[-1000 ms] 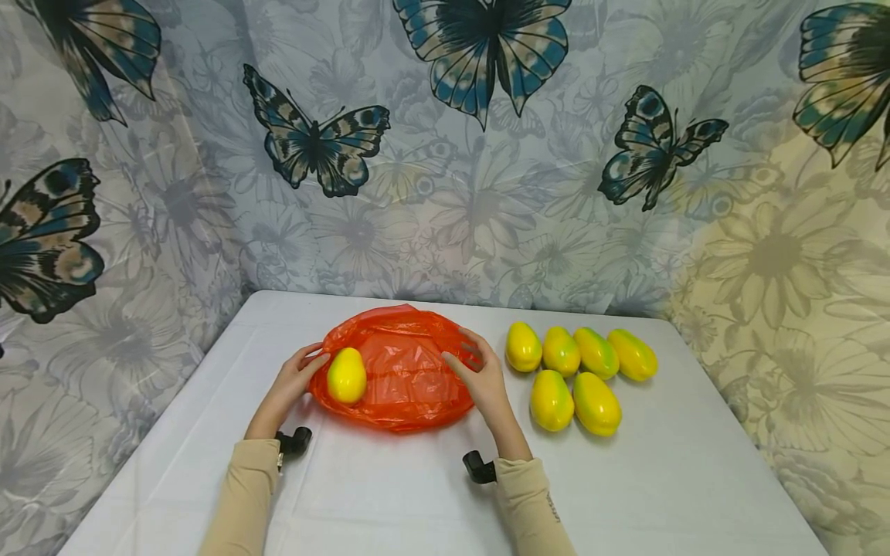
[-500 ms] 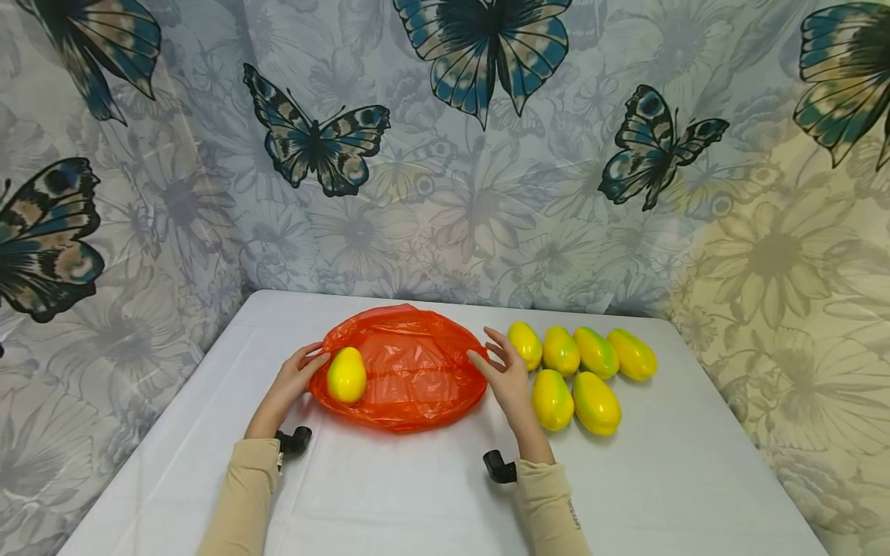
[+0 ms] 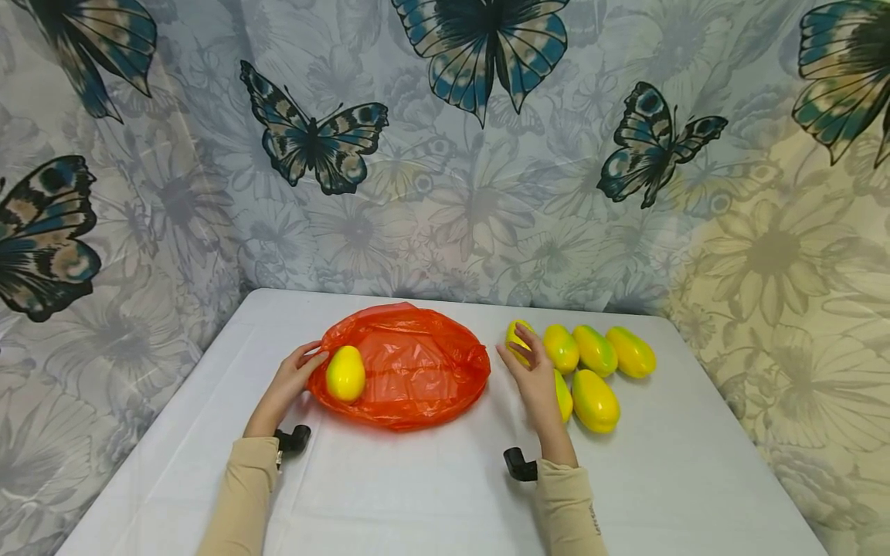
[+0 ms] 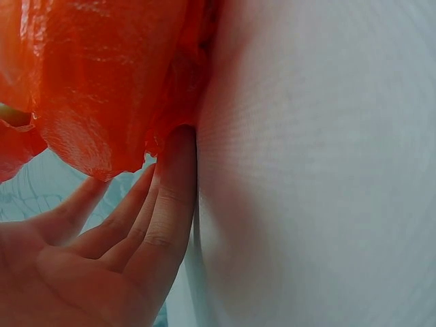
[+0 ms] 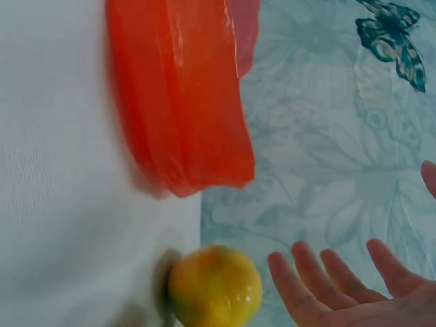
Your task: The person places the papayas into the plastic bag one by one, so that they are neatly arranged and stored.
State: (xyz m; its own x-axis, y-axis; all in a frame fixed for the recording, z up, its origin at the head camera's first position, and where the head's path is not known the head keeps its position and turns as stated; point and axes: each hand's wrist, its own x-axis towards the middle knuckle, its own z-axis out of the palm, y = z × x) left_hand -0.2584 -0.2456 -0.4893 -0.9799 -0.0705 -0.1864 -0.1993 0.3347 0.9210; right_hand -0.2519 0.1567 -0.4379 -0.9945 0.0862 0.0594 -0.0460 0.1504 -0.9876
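Observation:
A red plastic bag (image 3: pixel 417 378) lies with its mouth spread wide on the table. One yellow mango (image 3: pixel 345 374) rests inside, at the bag's left end. My left hand (image 3: pixel 287 384) is at the bag's left rim; the left wrist view shows its fingers (image 4: pixel 167 204) extended against the red plastic. To the right of the bag, my right hand (image 3: pixel 537 386) is held with parted fingers, nothing between them. It partly covers the back-left mango (image 3: pixel 516 337) and the front-left mango (image 3: pixel 564 398) of a group. In the right wrist view a mango (image 5: pixel 216 289) appears beside the fingertips.
Several more yellow-green mangoes (image 3: pixel 596 401) stand in two rows at the table's right. A white cloth covers the table (image 3: pixel 403 494). Behind it hangs a grey curtain (image 3: pixel 480 216) printed with butterflies. Each wrist bears a black camera (image 3: pixel 520 465).
My right hand has left the bag's right rim and moved right, to the nearest mangoes. The bag's right end now spreads further out. My left hand stays at the left rim.

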